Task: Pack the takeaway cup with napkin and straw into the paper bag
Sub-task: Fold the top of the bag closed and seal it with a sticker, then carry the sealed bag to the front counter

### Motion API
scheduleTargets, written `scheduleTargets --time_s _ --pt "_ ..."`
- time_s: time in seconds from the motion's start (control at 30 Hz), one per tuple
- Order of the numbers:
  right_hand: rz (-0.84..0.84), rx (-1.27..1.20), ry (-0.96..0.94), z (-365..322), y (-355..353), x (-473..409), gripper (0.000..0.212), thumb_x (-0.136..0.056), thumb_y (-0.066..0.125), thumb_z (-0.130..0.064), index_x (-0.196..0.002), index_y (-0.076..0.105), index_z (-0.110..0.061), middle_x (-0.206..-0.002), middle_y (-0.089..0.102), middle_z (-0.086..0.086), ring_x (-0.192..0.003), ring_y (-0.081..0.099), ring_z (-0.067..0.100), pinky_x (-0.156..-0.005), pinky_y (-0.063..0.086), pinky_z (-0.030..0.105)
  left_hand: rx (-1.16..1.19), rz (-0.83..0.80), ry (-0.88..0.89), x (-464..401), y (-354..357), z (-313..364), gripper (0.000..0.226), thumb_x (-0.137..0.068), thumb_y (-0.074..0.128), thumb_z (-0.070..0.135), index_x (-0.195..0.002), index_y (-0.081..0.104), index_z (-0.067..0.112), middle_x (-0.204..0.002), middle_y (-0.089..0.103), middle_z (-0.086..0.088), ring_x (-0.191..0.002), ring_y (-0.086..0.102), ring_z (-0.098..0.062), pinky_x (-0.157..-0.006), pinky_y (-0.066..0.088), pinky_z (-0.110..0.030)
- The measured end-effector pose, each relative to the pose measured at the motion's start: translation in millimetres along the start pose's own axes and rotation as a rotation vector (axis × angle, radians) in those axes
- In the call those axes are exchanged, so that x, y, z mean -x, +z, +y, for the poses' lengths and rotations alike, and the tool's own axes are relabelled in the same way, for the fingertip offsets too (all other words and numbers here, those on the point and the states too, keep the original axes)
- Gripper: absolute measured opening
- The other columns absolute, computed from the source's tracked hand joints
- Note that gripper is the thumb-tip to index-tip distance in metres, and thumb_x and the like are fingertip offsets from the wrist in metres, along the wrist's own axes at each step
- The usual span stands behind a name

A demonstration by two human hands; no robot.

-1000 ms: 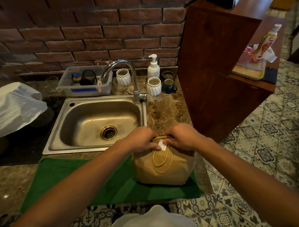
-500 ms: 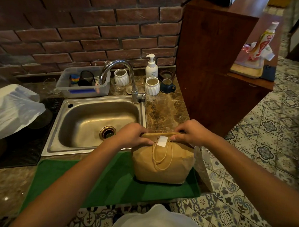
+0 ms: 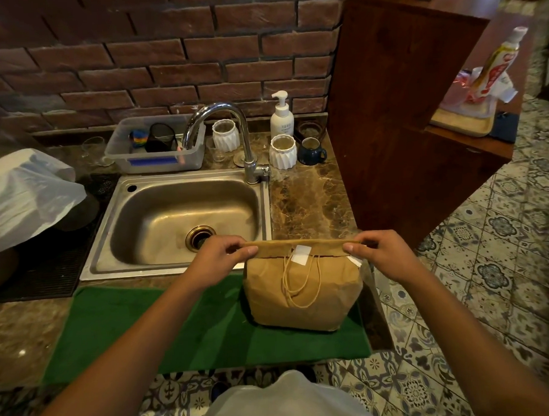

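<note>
Hands point(image 3: 220, 260) point(image 3: 383, 255) now apart; bag point(image 3: 302, 294) contents hidden.

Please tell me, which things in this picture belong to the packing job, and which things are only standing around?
Part of the job:
- paper bag, top folded over
- white sticker on the fold
- left hand and right hand, pinching the fold's ends
- green mat beneath

Only standing around:
- sink
- faucet
- soap bottle
- plastic tub
- blue mug

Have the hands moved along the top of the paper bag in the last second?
Yes. The left hand and right hand have slid apart from the white sticker at the middle to the outer ends of the paper bag's folded top.
</note>
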State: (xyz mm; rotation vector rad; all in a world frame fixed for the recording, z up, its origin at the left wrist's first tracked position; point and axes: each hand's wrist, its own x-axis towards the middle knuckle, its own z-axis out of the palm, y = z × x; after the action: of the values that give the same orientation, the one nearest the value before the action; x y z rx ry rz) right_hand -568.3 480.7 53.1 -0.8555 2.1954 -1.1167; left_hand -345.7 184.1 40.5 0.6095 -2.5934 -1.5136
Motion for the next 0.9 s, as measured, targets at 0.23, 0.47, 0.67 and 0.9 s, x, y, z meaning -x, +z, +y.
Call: scheduleTargets --time_s 0.23,0.47,0.67,0.9 --pt "0.235 -0.234 0.113 10 29 24 0.01 -0.094 0.071 -0.04 -0.09 0.079 -0.04 -0.09 0.078 -0.015 -0.084 0.071 -0.001 -0.076 0.05 0.031 0.218 0.096 -0.111 12 29 3 0.017 -0.1 0.063 0.031 -0.098 0.077 0.023 -0.093 0.077 0.001 -0.091 0.071 -0.017 -0.082 0.055 -0.04" --pt "0.5 -0.271 0.096 -10 29 58 0.023 -0.097 0.068 -0.037 -0.087 0.075 -0.057 -0.086 0.077 -0.019 -0.078 0.07 -0.003 -0.068 0.05 0.022 0.262 0.078 0.007 3 16 41 0.016 -0.097 0.061 0.044 -0.094 0.076 0.05 -0.093 0.076 0.018 -0.087 0.069 0.003 -0.067 0.05 -0.008" --pt "0.887 -0.288 0.137 -33 35 138 0.01 -0.093 0.068 -0.045 -0.091 0.077 -0.047 -0.088 0.077 -0.019 -0.082 0.071 0.002 -0.068 0.055 0.019 0.266 -0.071 0.167 -7 22 88 0.013 -0.094 0.065 0.047 -0.092 0.078 0.049 -0.091 0.078 0.013 -0.084 0.071 0.0 -0.069 0.053 -0.016" --pt "1.278 -0.275 0.292 -35 77 280 0.009 -0.097 0.07 -0.028 -0.096 0.078 -0.031 -0.079 0.074 -0.015 -0.073 0.067 -0.003 -0.067 0.052 0.02 0.233 -0.402 0.366 28 81 138 0.02 -0.095 0.066 0.045 -0.091 0.078 0.029 -0.084 0.076 0.001 -0.076 0.07 -0.011 -0.062 0.053 -0.026"
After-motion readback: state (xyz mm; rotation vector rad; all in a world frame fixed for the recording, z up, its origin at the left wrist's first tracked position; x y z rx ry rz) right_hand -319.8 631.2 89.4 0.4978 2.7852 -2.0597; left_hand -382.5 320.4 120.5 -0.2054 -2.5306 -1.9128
